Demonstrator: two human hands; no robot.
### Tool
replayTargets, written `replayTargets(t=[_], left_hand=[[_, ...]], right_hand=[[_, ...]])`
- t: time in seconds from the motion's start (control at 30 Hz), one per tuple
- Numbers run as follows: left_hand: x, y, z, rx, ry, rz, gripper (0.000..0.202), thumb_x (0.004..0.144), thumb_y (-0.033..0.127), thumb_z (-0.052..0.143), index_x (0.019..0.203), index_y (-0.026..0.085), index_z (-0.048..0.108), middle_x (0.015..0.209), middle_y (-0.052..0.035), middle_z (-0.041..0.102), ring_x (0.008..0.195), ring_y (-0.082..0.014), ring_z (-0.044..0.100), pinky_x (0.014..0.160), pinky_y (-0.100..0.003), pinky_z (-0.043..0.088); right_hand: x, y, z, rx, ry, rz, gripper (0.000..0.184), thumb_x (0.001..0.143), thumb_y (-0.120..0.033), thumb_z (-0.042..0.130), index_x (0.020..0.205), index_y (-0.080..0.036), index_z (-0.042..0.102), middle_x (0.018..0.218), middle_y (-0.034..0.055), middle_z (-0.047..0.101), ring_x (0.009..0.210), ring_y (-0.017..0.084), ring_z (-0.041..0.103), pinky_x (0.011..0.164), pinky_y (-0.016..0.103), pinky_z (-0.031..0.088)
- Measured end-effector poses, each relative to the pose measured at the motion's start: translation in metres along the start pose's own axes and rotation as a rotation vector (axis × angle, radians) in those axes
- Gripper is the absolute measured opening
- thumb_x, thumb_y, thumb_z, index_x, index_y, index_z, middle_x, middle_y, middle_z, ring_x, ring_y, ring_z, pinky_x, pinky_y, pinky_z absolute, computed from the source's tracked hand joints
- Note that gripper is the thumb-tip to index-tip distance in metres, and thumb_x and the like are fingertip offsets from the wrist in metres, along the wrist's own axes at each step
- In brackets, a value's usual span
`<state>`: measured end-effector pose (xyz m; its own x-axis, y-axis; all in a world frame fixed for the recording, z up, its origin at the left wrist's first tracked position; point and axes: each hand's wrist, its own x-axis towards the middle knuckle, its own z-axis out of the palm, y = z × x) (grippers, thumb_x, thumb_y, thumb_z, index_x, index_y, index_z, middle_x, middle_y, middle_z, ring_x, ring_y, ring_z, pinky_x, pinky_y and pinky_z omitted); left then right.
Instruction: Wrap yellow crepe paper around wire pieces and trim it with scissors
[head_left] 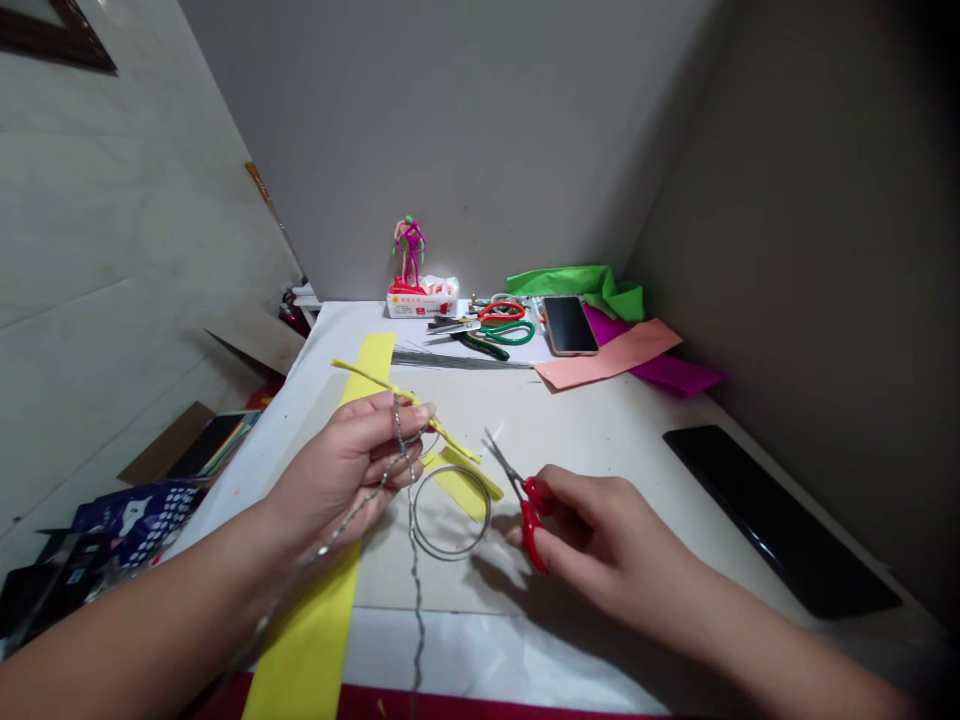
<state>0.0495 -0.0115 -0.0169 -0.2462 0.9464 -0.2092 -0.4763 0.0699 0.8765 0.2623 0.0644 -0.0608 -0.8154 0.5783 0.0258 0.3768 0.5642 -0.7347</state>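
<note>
My left hand (375, 450) pinches a twisted wire figure (412, 530) whose long silvery strands hang down toward me. A yellow-wrapped piece (367, 376) crosses its top, sticking out on both sides of my fingertips. In my right hand (600, 530) is a small pair of scissors (531, 525) with red handles, its blades pointing up and left, apart from the yellow piece. Between my hands a coil of thin wire (417, 535) lies on the board, partly over a short yellow paper piece (469, 492). Under my left forearm runs a long yellow paper strip (307, 640).
At the back stand a small wrapped figure (409, 245) on a white packet (424, 303), several cutting tools (510, 332) and a phone (570, 326). Pink (607, 356) and green paper (577, 283) lie back right. A black slab (772, 520) rests at the right.
</note>
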Motion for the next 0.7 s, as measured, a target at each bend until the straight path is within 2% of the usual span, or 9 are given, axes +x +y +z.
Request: replayTargets(t=[0.13, 0.23, 0.33, 0.43, 0.6, 0.7], left_hand=[[-0.005, 0.003, 0.007, -0.06, -0.027, -0.015, 0.025, 0.077, 0.011, 0.065, 0.057, 0.014, 0.048, 0.043, 0.0101, 0.028, 0.038, -0.002, 0.012, 0.038, -0.016, 0.019], [-0.009, 0.003, 0.013, -0.055, 0.008, 0.025, 0.025, 0.078, 0.013, 0.066, 0.059, 0.014, 0.049, 0.045, 0.0096, 0.03, 0.039, -0.0023, 0.013, 0.038, -0.015, 0.021], [-0.013, 0.001, 0.016, -0.049, 0.016, 0.086, 0.023, 0.077, 0.013, 0.068, 0.063, 0.014, 0.05, 0.051, 0.0082, 0.034, 0.042, -0.0026, 0.018, 0.039, -0.015, 0.021], [-0.018, -0.003, 0.019, -0.01, -0.007, 0.147, 0.016, 0.079, 0.015, 0.068, 0.069, 0.013, 0.056, 0.055, 0.0067, 0.038, 0.045, -0.0025, 0.024, 0.04, -0.014, 0.022], [-0.024, -0.011, 0.025, 0.068, -0.019, 0.182, 0.009, 0.081, 0.019, 0.068, 0.075, 0.014, 0.064, 0.059, 0.0046, 0.046, 0.051, -0.0028, 0.035, 0.047, -0.011, 0.031], [-0.025, -0.014, 0.027, 0.094, -0.018, 0.201, 0.009, 0.081, 0.022, 0.069, 0.077, 0.015, 0.066, 0.058, 0.0048, 0.046, 0.052, -0.0032, 0.037, 0.049, -0.011, 0.032]], right_hand=[[0.0, -0.009, 0.004, 0.565, -0.163, 0.067, 0.026, 0.086, -0.033, 0.052, 0.068, -0.019, 0.04, 0.061, -0.0049, 0.04, 0.057, 0.009, 0.034, 0.053, 0.021, 0.029], [-0.003, -0.016, 0.004, 0.795, -0.291, 0.062, 0.025, 0.09, -0.031, 0.048, 0.069, -0.018, 0.041, 0.063, -0.0048, 0.039, 0.058, 0.009, 0.032, 0.054, 0.021, 0.028], [-0.009, -0.022, 0.0, 0.855, -0.384, 0.045, 0.023, 0.091, -0.028, 0.047, 0.071, -0.017, 0.042, 0.066, -0.0042, 0.039, 0.06, 0.008, 0.031, 0.055, 0.02, 0.027], [-0.013, -0.027, -0.004, 0.878, -0.42, 0.015, 0.02, 0.091, -0.026, 0.048, 0.074, -0.016, 0.044, 0.068, -0.0037, 0.041, 0.061, 0.008, 0.032, 0.057, 0.02, 0.028], [-0.014, -0.026, -0.003, 0.938, -0.349, 0.018, 0.026, 0.09, -0.033, 0.051, 0.071, -0.017, 0.041, 0.065, -0.0043, 0.038, 0.06, 0.008, 0.03, 0.055, 0.021, 0.026], [-0.014, -0.024, -0.002, 0.945, -0.301, 0.018, 0.029, 0.088, -0.036, 0.053, 0.07, -0.017, 0.041, 0.063, -0.0046, 0.037, 0.059, 0.009, 0.029, 0.054, 0.021, 0.024]])
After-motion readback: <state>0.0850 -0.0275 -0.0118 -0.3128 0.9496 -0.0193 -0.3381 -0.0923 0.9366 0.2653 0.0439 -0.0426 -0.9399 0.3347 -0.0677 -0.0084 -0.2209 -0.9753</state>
